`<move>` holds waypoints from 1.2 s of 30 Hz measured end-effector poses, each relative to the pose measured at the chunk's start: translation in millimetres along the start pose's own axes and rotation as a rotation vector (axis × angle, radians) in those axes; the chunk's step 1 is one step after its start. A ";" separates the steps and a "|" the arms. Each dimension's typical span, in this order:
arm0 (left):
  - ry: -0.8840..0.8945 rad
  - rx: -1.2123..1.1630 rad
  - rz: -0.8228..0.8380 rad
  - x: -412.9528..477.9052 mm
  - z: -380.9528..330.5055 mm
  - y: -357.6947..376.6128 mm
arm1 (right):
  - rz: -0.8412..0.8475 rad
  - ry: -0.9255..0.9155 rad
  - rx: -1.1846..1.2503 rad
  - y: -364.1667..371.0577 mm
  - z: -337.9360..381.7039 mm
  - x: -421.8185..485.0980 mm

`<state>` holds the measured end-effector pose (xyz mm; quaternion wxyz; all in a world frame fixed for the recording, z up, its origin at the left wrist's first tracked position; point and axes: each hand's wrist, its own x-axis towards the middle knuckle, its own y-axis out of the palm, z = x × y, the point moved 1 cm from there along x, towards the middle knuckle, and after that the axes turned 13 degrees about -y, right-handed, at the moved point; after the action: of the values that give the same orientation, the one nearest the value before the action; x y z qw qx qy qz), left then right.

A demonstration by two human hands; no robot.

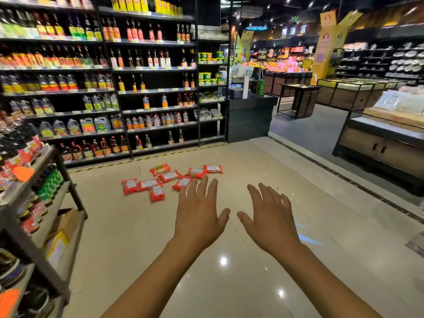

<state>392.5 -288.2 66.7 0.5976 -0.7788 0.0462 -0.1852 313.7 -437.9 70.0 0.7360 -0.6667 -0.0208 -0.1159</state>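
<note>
Several red-orange food packets [169, 176] with white labels lie scattered on the pale tiled floor [137, 237] of a shop aisle. My left hand [198, 214] is stretched out in front of me, palm down, fingers straight and spread, holding nothing. Its fingertips overlap the nearest packet [181, 183] in the view, though it is in the air well short of it. My right hand [269, 220] is held out beside it, also flat with fingers spread and empty.
A tall black shelf [119, 92] of sauce and oil bottles runs behind the packets. A metal rack [43, 203] with jars and a cardboard box stands at my left. A dark counter [249, 118] with a scale and wooden display stands [380, 145] are on the right.
</note>
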 end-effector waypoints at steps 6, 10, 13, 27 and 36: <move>0.021 -0.022 -0.006 88.7 2.3 18.0 | -0.005 -0.024 -0.032 7.6 -9.0 90.6; -0.006 -0.041 -0.011 131.3 4.8 27.5 | -0.006 0.001 -0.018 13.8 -25.2 127.1; -0.012 -0.029 -0.002 163.5 0.9 40.5 | -0.003 0.015 0.001 21.0 -42.6 155.2; -0.085 0.061 0.004 348.9 -78.3 109.0 | -0.020 -0.051 0.103 61.6 -174.5 349.8; -0.147 0.119 0.003 461.0 -131.0 142.9 | 0.023 -0.116 0.173 70.0 -250.5 458.0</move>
<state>796.2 -583.3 67.1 0.6450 -0.7532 -0.0079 -0.1292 741.8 -744.5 58.9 0.7898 -0.6063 -0.0654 -0.0664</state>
